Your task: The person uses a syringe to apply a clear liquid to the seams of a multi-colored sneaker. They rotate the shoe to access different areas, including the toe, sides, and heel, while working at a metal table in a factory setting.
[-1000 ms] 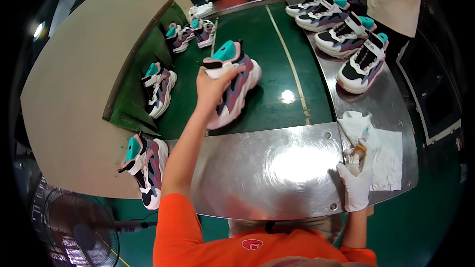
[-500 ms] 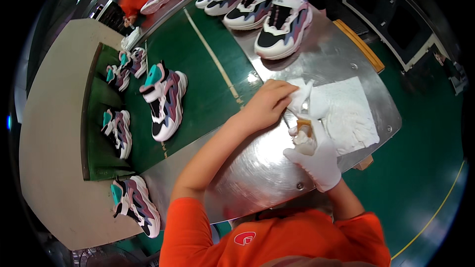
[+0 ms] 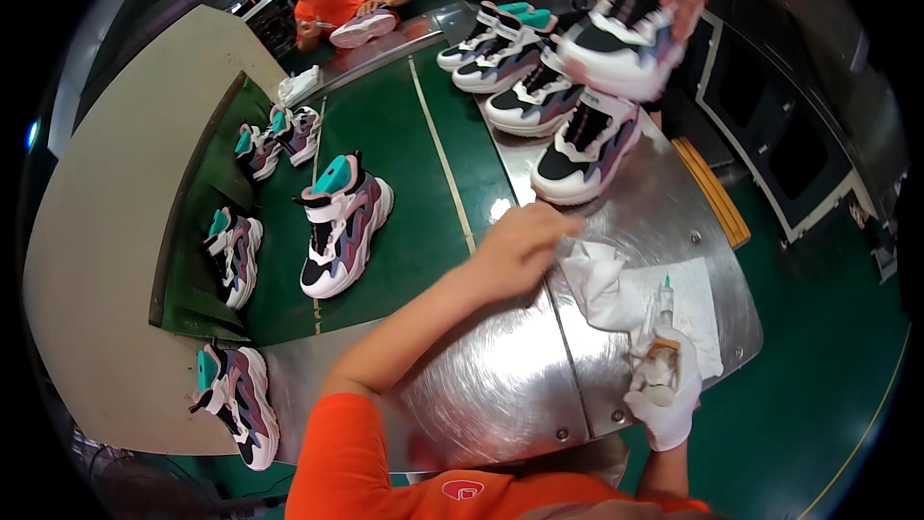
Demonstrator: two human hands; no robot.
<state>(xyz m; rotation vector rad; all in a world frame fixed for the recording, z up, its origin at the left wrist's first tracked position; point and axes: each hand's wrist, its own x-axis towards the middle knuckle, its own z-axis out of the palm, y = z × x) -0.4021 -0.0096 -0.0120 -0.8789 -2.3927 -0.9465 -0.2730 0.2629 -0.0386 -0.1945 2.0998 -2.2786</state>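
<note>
Steel worktop [image 3: 481, 390] bears white cloth [image 3: 594, 287] beside the blurred, curled left hand [image 3: 521, 248], right hand [image 3: 671, 406] gripping a syringe [image 3: 666, 300].

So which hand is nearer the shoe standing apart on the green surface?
Left. Left hand sits right of the shoe, not touching; gloved right hand is farther right, lower in view.

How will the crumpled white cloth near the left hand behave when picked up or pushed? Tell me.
The crumpled white cloth will probably be floppy, since it lies in loose folds. It looks thin, so it is likely light for its size. Pushed, it would likely bunch rather than roll, given its irregular, rumpled outline.
</note>
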